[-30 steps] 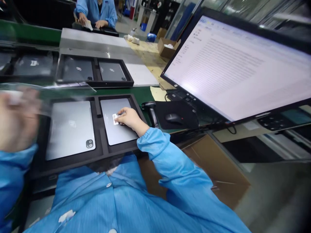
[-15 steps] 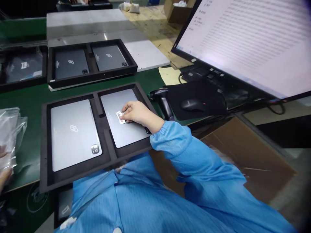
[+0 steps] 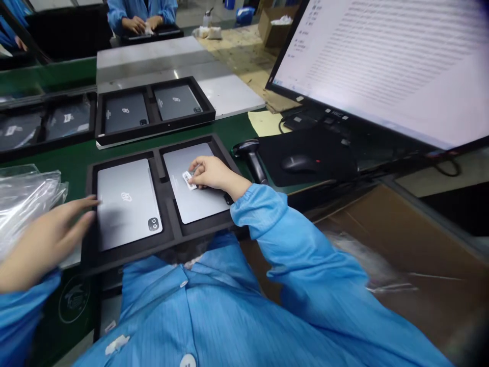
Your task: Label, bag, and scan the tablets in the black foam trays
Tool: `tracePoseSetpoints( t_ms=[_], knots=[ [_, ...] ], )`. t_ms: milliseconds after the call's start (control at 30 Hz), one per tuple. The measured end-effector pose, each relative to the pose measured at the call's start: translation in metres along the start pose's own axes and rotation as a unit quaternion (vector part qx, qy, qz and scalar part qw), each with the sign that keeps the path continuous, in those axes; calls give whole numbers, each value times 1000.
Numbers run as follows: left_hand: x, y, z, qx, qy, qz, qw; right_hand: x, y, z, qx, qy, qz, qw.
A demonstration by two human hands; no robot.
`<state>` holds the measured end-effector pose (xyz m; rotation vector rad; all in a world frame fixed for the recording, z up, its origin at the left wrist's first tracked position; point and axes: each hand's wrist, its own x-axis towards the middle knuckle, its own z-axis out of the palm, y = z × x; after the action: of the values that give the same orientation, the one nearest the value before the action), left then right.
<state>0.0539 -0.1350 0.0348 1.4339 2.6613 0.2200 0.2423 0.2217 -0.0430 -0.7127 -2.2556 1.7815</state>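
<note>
Two silver tablets lie face down in a black foam tray: the left tablet (image 3: pixel 128 211) with a logo and camera block, the right tablet (image 3: pixel 179 199) partly under my right hand (image 3: pixel 210 173). That hand pinches a small white printed label (image 3: pixel 188 180) at the right tablet's back. I cannot tell whether the label touches the surface. My left hand (image 3: pixel 53 237), slightly blurred, is open, its fingers stretched toward the left rim of the tray (image 3: pixel 170 214). Clear plastic bags (image 3: pixel 30 199) lie just behind it.
Behind stand another tray (image 3: pixel 153 127) of dark tablets and a tray (image 3: pixel 44 116) with bagged tablets. To the right are a barcode scanner (image 3: pixel 250 155), a mouse (image 3: pixel 300 163) and a monitor (image 3: pixel 382 71). A cardboard box (image 3: pixel 397 229) sits below. A co-worker's hands (image 3: pixel 143 24) show far back.
My left hand has left the plastic bags and come right to the tray's left edge. My right hand keeps its pinch on the label in nearly the same place. The view has tilted up.
</note>
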Motion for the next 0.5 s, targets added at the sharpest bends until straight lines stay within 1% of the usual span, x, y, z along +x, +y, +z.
tracePoseSetpoints(
  t_ms=[33,67,100,133,167,200,233,300,400,467,500],
  knots=[
    [14,41,3,-23,-19,91,995,2,3,-1,4,40,-25,999],
    [29,81,9,-33,-51,184,981,5,5,-3,7,91,-51,995],
    [45,117,18,-30,-96,263,960,7,7,-6,10,147,-76,986],
    [62,149,30,-24,-129,320,938,7,8,-8,14,200,-94,975],
    [78,175,43,-18,-137,360,923,7,7,-11,22,246,-107,963],
    [94,196,56,-11,-126,383,915,6,6,-14,33,281,-117,952],
    [109,211,68,-6,-114,399,910,4,4,-17,48,308,-122,942],
    [134,227,88,-2,-87,414,906,-2,0,-22,78,349,-121,926],
    [161,230,108,-18,-67,432,899,-8,-5,-29,102,397,-86,908],
    [170,229,113,-38,-44,440,896,-8,-5,-33,106,406,-57,906],
    [172,228,113,-51,-30,443,895,-7,-4,-35,108,403,-49,907]
  ],
)
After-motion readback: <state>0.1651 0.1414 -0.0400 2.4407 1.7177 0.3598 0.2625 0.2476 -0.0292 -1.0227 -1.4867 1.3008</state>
